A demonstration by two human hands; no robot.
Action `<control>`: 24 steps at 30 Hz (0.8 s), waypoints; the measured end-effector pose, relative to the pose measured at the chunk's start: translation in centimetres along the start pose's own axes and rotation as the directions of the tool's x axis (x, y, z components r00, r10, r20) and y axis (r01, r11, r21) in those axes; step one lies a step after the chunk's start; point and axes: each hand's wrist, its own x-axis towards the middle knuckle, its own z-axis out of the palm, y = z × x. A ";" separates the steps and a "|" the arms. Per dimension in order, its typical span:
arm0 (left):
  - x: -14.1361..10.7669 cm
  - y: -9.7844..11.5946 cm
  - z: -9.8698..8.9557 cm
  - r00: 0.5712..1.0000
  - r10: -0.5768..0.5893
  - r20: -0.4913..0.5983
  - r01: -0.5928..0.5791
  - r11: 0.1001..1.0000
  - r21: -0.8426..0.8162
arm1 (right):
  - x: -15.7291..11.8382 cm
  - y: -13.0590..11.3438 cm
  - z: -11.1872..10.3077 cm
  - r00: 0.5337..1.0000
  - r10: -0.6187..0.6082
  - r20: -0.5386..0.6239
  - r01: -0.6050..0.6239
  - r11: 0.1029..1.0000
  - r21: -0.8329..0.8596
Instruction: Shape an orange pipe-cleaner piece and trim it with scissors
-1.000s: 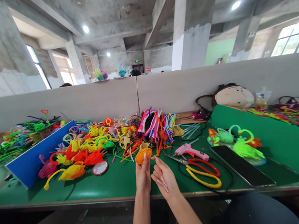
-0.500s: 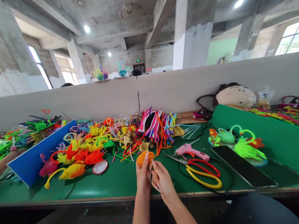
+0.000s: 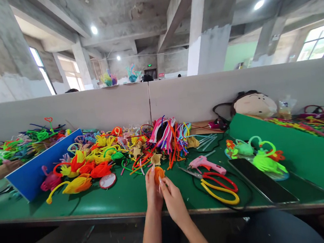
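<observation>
Above the table's front edge, my left hand point(image 3: 152, 189) is closed round a small rounded orange pipe-cleaner piece point(image 3: 159, 173). The fingers of my right hand point(image 3: 172, 196) pinch at its lower right side, and the two hands nearly touch. What exactly the right fingertips grip is partly hidden. Just beyond the piece lies a tan star-shaped scrap point(image 3: 156, 159). To the right are scissors point(image 3: 220, 188) with red and yellow handles and a pink glue gun point(image 3: 207, 165).
Fuzzy pipe-cleaner figures point(image 3: 78, 183) and a round white disc point(image 3: 108, 181) lie left, by a blue board point(image 3: 45, 166). Behind is a bundle of pipe cleaners point(image 3: 168, 136). A phone point(image 3: 262, 180) and green figures point(image 3: 268, 160) lie right. Another person's hand point(image 3: 9, 166) shows at far left.
The orange piece has been turned and shows narrower. My right hand has moved up slightly against it, its fingers now closer to the piece. The other person's hand at far left has shifted.
</observation>
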 end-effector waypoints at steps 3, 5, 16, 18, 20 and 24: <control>-0.2 0.2 0.3 0.999 0.014 -0.034 -0.013 0.999 0.032 | -1.0 -0.1 -0.3 0.994 -0.099 -0.051 0.073 0.927 -0.369; -0.3 0.3 0.5 0.997 0.031 -0.073 -0.026 0.997 0.072 | -1.1 -0.1 -0.3 0.994 -0.105 -0.038 0.078 0.895 -0.440; 0.3 -0.2 0.0 0.996 0.063 -0.057 -0.058 0.995 0.081 | -0.7 0.4 -0.8 0.992 -0.121 0.043 0.129 0.951 -0.281; 0.4 -0.2 0.1 0.995 0.038 -0.089 -0.032 0.997 0.073 | -1.2 0.5 -0.8 0.991 -0.109 0.083 0.128 0.955 -0.269; 0.4 -0.1 0.1 0.997 0.028 -0.078 -0.022 0.997 0.074 | -1.3 0.5 -0.8 0.989 -0.115 0.091 0.136 0.951 -0.278; 0.1 0.0 0.1 0.999 0.010 -0.043 -0.005 0.994 0.114 | -0.1 0.2 -1.3 0.989 -0.148 0.009 0.142 0.930 -0.338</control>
